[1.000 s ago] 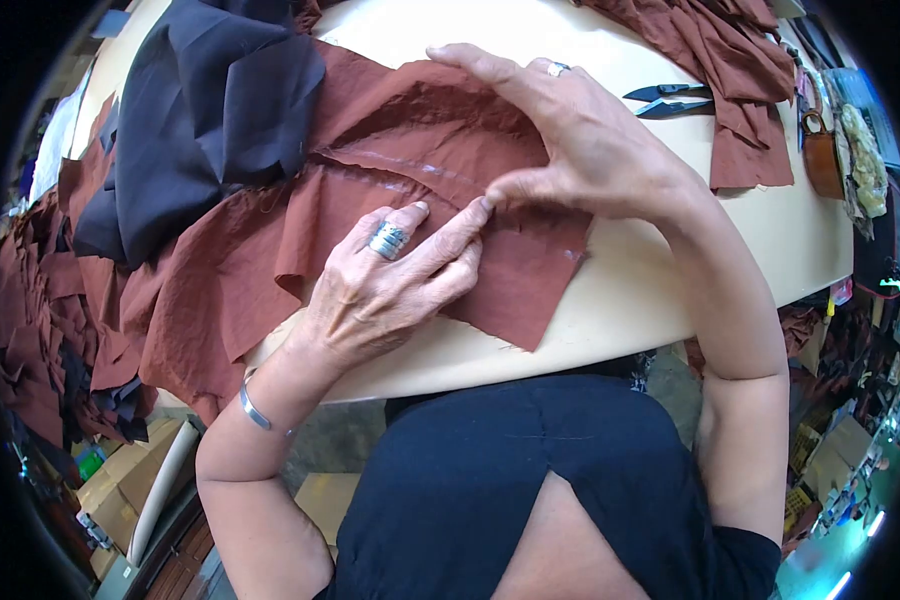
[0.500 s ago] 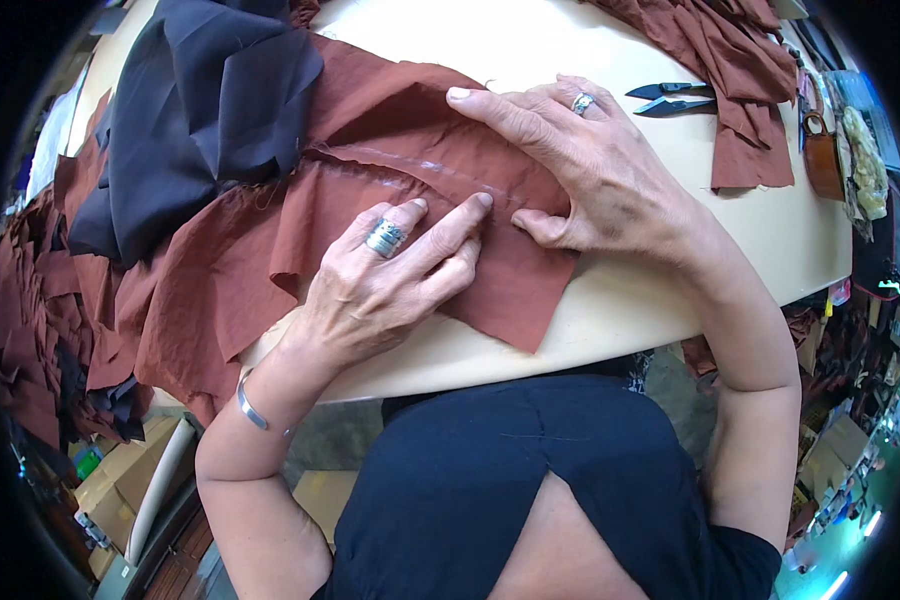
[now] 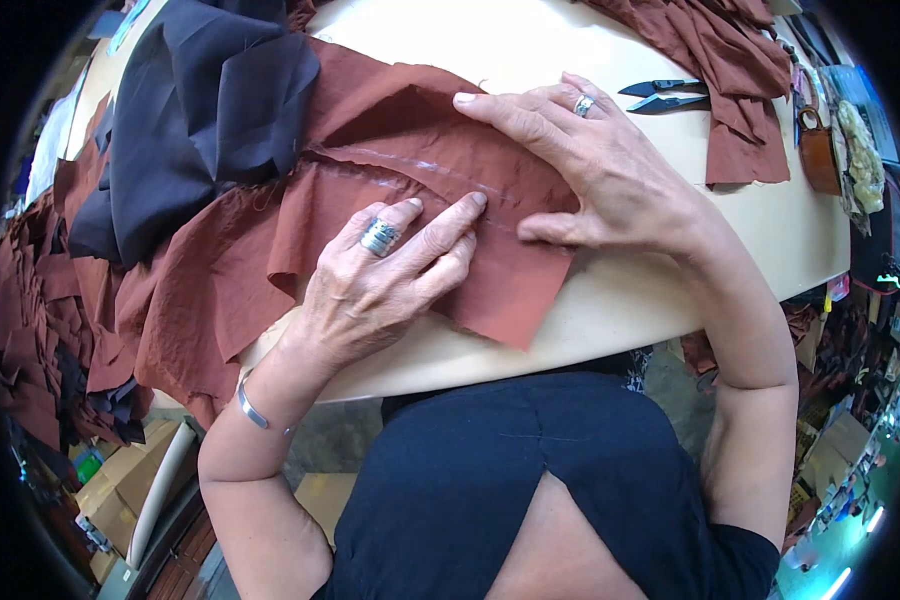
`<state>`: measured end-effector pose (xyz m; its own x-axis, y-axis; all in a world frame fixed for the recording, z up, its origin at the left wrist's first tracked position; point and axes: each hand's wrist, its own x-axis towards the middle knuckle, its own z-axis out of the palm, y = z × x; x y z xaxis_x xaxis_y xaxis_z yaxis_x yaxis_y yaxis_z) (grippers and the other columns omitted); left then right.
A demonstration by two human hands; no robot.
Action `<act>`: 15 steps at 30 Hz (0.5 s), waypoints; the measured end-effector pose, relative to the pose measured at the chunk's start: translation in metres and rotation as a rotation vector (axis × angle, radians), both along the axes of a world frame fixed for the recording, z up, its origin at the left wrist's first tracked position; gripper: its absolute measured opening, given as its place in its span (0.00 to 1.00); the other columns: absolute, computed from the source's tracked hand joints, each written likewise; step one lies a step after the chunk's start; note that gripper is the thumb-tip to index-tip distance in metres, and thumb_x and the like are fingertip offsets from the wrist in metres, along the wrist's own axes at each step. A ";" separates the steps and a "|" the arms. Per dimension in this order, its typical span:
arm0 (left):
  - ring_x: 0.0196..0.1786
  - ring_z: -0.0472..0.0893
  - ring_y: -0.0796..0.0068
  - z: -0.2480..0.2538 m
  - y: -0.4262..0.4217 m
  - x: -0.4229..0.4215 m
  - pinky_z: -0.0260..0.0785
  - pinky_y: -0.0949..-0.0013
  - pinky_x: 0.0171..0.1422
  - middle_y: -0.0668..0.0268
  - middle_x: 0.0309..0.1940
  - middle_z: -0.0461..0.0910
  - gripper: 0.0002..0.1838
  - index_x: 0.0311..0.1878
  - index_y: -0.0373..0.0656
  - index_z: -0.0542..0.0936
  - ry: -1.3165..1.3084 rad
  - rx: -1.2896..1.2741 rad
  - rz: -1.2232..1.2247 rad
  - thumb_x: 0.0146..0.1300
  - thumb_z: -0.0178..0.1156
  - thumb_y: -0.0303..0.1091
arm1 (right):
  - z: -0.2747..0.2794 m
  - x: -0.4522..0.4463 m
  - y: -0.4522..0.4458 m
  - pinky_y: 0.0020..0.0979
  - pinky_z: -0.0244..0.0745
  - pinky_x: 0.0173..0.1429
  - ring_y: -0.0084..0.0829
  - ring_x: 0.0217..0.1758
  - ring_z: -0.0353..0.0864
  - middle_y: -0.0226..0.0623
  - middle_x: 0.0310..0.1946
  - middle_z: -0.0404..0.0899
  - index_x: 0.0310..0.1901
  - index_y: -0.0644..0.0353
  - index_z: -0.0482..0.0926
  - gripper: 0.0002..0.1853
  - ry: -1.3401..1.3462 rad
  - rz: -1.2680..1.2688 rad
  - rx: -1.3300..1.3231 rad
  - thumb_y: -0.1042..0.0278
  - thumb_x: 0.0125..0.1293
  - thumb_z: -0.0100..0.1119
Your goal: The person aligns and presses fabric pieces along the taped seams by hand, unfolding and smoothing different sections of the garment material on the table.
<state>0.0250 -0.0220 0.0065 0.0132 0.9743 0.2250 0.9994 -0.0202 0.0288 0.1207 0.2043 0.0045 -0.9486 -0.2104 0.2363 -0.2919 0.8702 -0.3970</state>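
A piece of reddish-brown fabric (image 3: 505, 290) lies on the pale table, with whitish marked lines running across it. My left hand (image 3: 390, 275), wearing a wide ring, rests on this fabric with its fingertips beside the lines and its fingers stretched out. To its right, my right hand (image 3: 595, 180) is spread over the fabric's right part, thumb and index finger wide apart and touching the cloth. Bunched dark fabric (image 3: 210, 110) lies on top of the brown cloth at the left.
Black thread snips (image 3: 665, 95) lie on the table (image 3: 770, 240) at the upper right, beside another brown cloth strip (image 3: 745, 130). A small brown leather-like holder (image 3: 820, 155) hangs at the right edge. Heaped brown fabric (image 3: 45, 310) fills the left side, above a cardboard box (image 3: 135, 480).
Both hands stay nearly in place on the fabric. My right thumb and index finger have shifted slightly to the right. The view has moved a little.
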 end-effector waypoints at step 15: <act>0.45 0.79 0.61 0.013 0.016 0.036 0.71 0.64 0.50 0.62 0.55 0.73 0.31 0.65 0.65 0.68 0.274 -0.181 0.181 0.56 0.50 0.32 | -0.004 -0.011 0.008 0.35 0.70 0.53 0.36 0.43 0.72 0.38 0.53 0.74 0.65 0.47 0.64 0.33 -0.025 -0.222 -0.275 0.82 0.56 0.56</act>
<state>0.0614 -0.0058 0.0195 -0.1273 0.9900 0.0609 0.9573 0.1387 -0.2537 0.1098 0.2127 0.0000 -0.9702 0.0699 0.2319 -0.0951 0.7706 -0.6302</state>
